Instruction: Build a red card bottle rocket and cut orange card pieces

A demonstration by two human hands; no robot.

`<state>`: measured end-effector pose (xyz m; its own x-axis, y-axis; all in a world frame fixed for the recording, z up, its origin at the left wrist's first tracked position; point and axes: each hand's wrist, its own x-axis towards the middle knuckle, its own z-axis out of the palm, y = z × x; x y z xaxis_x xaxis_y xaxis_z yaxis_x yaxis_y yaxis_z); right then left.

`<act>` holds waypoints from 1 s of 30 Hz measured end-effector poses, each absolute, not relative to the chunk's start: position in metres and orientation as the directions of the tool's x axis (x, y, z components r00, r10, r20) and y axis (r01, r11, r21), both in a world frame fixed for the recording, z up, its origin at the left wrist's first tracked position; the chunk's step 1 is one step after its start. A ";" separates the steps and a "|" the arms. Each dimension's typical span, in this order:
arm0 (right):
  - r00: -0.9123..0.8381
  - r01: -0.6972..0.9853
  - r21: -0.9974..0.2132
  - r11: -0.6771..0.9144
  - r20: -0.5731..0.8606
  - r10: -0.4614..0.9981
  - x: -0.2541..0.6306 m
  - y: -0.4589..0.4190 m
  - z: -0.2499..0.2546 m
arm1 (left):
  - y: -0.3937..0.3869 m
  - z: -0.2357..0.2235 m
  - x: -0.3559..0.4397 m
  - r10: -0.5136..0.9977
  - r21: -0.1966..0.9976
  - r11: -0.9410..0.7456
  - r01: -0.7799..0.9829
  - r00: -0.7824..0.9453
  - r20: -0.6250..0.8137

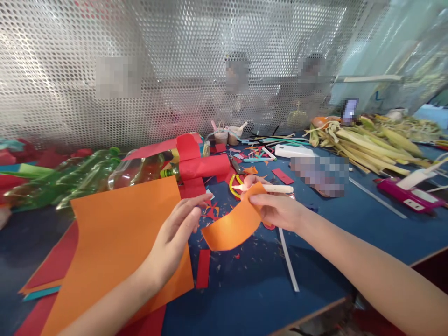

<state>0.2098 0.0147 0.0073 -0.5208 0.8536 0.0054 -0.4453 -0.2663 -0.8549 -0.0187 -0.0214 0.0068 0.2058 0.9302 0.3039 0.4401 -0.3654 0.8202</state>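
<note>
My right hand [280, 207] pinches a curved strip of orange paper [234, 226] near its upper right end. A white pen-like stick [278, 188] with a pointed tip lies across the same hand, behind the strip; whether it is gripped too is hard to see. My left hand [178, 228] is open and holds nothing, fingers stretched toward the strip but apart from it. Under that hand and forearm spreads a large orange paper sheet [129, 233], on top of red sheets [52, 261]. Just beyond my right fingers is a yellow loop [234, 185], perhaps a scissors handle.
Green plastic bottles [87, 175] lie at the left, near a roll of red paper [205, 167]. Paper scraps [212, 212] litter the blue table [252, 289]. At the right are corn husks [371, 144], a magenta power strip [409, 193] and a clear stick [289, 261]. Perforated metal [196, 56] stands behind.
</note>
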 end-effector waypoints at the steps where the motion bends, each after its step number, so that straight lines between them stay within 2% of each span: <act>1: -0.523 -0.441 -0.855 -0.274 -0.004 0.852 0.210 0.015 0.008 | -0.022 0.007 -0.018 0.945 0.878 -0.304 0.371 0.234 0.228; 4: -0.473 -0.393 -0.892 -0.224 -0.013 0.881 0.209 0.015 0.008 | -0.025 0.006 -0.014 0.928 0.974 -0.111 0.198 0.372 0.030; 7: -0.366 -0.261 -0.961 -0.094 0.008 0.931 0.208 0.017 0.004 | -0.031 0.003 -0.009 0.881 0.988 0.008 0.156 0.466 -0.081; 10: -0.252 -0.072 -0.997 0.032 0.049 0.966 0.207 0.021 -0.001 | -0.037 -0.001 -0.003 0.846 0.976 0.081 0.202 0.504 -0.174; 13: -0.180 0.041 -0.985 0.166 0.156 0.971 0.208 0.026 -0.006 | -0.044 -0.003 0.002 0.844 0.953 0.121 0.278 0.476 -0.246; 17: -0.314 0.143 -0.949 0.282 0.227 0.922 0.210 0.028 -0.012 | -0.053 0.000 0.003 0.770 0.907 0.080 0.413 0.553 -0.319; 19: -0.410 0.214 -0.922 0.323 0.215 0.886 0.210 0.026 -0.014 | -0.054 -0.001 0.001 0.725 0.893 -0.053 0.447 0.632 -0.273; 21: -0.481 0.260 -0.898 0.355 0.199 0.854 0.208 0.023 -0.017 | -0.051 -0.004 -0.001 0.754 0.828 -0.307 0.469 0.651 -0.089; 23: -0.524 0.279 -0.877 0.391 0.202 0.827 0.205 0.021 -0.020 | -0.045 -0.009 -0.004 0.747 0.634 -0.598 0.490 0.627 0.220; 24: -0.541 0.277 -0.871 0.406 0.208 0.815 0.204 0.020 -0.022 | -0.042 -0.011 -0.004 0.692 0.517 -0.704 0.487 0.631 0.349; 25: -0.555 0.270 -0.869 0.416 0.213 0.804 0.202 0.019 -0.022 | -0.040 -0.013 -0.005 0.638 0.408 -0.767 0.495 0.648 0.415; 28: -0.550 0.264 -0.867 0.423 0.225 0.805 0.200 0.017 -0.020 | -0.035 -0.017 -0.005 0.536 0.149 -0.833 0.532 0.711 0.455; 30: -0.480 0.284 -0.859 0.426 0.258 0.839 0.200 0.016 -0.016 | -0.036 -0.019 -0.004 0.517 0.061 -0.833 0.550 0.734 0.441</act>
